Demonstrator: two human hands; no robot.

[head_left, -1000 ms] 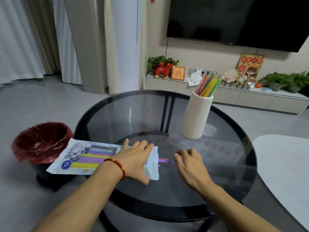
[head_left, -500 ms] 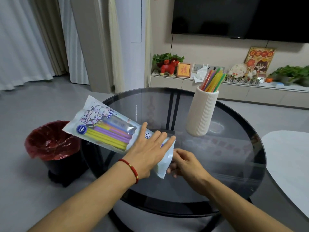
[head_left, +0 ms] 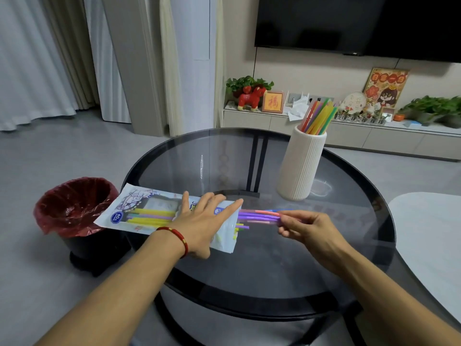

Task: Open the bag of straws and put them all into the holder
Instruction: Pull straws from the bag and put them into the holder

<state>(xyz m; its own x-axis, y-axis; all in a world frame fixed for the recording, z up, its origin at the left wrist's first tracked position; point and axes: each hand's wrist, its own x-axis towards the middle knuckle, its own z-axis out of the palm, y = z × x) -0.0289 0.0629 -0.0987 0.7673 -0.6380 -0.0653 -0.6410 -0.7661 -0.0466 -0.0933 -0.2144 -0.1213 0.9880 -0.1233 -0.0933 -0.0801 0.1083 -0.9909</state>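
Note:
A white plastic bag of straws [head_left: 139, 211] lies flat on the round dark glass table [head_left: 249, 283], its open mouth facing right. My left hand [head_left: 202, 221] presses flat on the bag's right half, fingers spread. My right hand [head_left: 306, 227] pinches the ends of several purple, pink and blue straws [head_left: 259, 216] that stick halfway out of the bag's mouth. Yellow and purple straws still lie inside the bag. A white ribbed holder [head_left: 300, 163] stands upright at the table's far right with several coloured straws [head_left: 318, 117] in it.
A black bin with a red liner [head_left: 72, 206] stands on the floor to the left of the table. A white table edge [head_left: 429, 240] sits at the right. A low TV cabinet with ornaments and plants [head_left: 349, 131] runs along the far wall.
The bag, tilted up off the table half a second ago, now lies flat again under my left hand. My right hand has drawn a bunch of straws out to the right.

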